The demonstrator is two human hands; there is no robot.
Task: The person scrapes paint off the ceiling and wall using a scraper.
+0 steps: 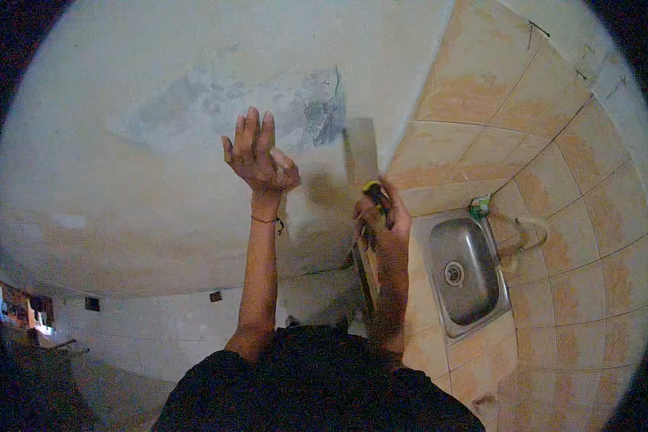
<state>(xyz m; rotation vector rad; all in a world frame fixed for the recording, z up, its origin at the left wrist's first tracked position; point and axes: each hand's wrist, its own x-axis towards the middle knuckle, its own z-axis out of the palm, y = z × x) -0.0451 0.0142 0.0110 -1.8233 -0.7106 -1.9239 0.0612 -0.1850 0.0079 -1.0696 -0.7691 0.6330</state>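
Observation:
My left hand (255, 160) is raised in front of the pale wall, its fingers stretched upward and apart. A whitish patch shows by its thumb; I cannot tell whether it is skin or some material. To its right, my right hand (383, 212) is wrapped round the yellow and black handle of a putty knife (363, 147). The broad grey blade points up over the wall. Behind and above both hands lies a rough grey patch (194, 101) on the wall, with a dark, flaked edge at its right end.
A steel sink (464, 270) is set in an orange tiled counter (479, 360) to the right. A small green item (480, 207) sits at its far corner, beside a pale curved tap (533, 234). Orange-and-cream tiles (475, 86) cover the right wall.

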